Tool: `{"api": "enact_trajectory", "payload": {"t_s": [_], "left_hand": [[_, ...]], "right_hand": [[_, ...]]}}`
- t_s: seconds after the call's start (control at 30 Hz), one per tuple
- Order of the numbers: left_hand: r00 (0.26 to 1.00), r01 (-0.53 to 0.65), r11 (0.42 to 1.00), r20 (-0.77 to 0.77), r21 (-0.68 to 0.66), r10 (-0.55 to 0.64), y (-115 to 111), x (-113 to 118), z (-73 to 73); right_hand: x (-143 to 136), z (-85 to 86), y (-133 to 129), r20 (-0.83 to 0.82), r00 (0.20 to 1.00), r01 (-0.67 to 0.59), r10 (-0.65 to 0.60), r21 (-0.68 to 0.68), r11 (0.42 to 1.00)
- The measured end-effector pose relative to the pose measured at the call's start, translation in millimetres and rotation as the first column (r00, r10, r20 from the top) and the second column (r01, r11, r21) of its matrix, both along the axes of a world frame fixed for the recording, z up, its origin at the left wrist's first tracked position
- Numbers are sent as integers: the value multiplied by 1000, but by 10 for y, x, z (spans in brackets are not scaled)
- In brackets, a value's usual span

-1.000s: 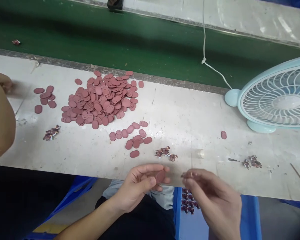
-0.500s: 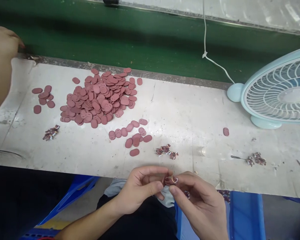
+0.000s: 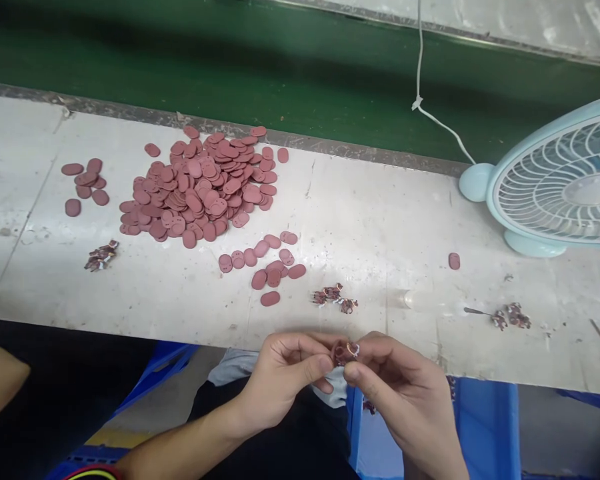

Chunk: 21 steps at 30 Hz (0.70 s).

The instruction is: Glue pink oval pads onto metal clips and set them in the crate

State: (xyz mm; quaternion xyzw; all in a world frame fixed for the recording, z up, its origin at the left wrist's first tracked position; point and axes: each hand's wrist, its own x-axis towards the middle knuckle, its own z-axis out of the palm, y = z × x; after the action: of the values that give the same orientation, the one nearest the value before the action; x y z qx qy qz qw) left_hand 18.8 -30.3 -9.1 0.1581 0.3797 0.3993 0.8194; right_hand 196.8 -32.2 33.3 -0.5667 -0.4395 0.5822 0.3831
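Note:
Just in front of the table's near edge, my left hand (image 3: 293, 373) and my right hand (image 3: 405, 390) meet around a small brown animal figurine (image 3: 349, 352) with a yellow and white band. The thumb and fingers of each hand pinch it from either side. A reddish-brown rounded part shows at my left fingertips; whether it is a separate oval disc I cannot tell. Beyond my hands, several similar figurines (image 3: 330, 295) lie in a cluster. Left of them are loose reddish-brown oval discs (image 3: 270, 299), some with small holes.
A large heap of oval discs (image 3: 195, 193) covers the table's left-middle part. A light-blue fan (image 3: 535, 243) stands right, its white cord (image 3: 437, 123) running back. More figurines (image 3: 516, 315) lie beside a thin dark tool (image 3: 475, 311). Below sits a blue bin (image 3: 487, 427). Another person's arm (image 3: 0, 380) is at left.
The view has shifted slightly. Both my hands still pinch the figurine, which has turned a little. The other person's arm has withdrawn from the far left of the table to the lower left.

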Motion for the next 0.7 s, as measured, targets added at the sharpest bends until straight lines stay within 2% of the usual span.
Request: {"api": "enact_trajectory", "payload": {"t_s": [0.37,0.7], "left_hand": [[1000,-17,999,-20,-40,16,-13,55,41],[996,-58,998,-65,8,59,-9,83,100]], "right_hand": [[38,-12,-67,132,991,-4,-5,68,998],[-42,-44,-46,88,993,65,-76,123,990]]}}
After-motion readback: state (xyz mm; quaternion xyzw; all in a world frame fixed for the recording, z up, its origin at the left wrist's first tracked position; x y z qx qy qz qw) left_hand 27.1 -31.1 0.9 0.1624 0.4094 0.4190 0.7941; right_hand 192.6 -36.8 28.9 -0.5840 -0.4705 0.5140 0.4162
